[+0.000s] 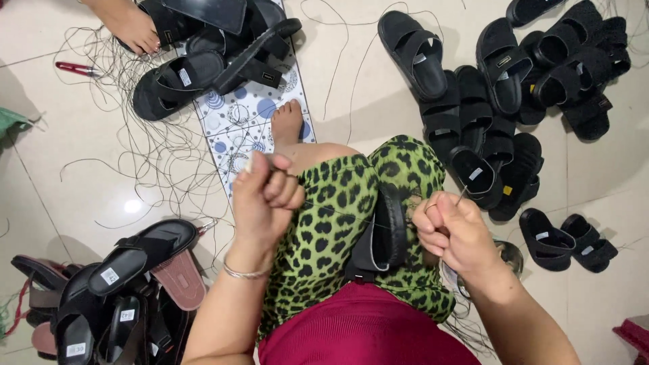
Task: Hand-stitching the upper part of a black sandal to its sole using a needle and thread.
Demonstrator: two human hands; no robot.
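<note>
My left hand [267, 196] is closed in a fist above my left knee, gripping a thin dark thread [338, 216] that runs taut across my lap to the right. My right hand [451, 233] pinches a needle [462, 196] between thumb and fingers, its tip pointing up. A black sandal [387, 230] rests on edge between my knees, on leopard-print green trousers, with the thread leading to it.
Black sandals lie heaped at far right [514, 74], at top left on a patterned mat [250, 115], and at bottom left [115, 297]. Loose black threads [155, 155] sprawl over the tiled floor. Red-handled snips [76, 68] lie far left. Another person's foot [128, 26] shows at the top.
</note>
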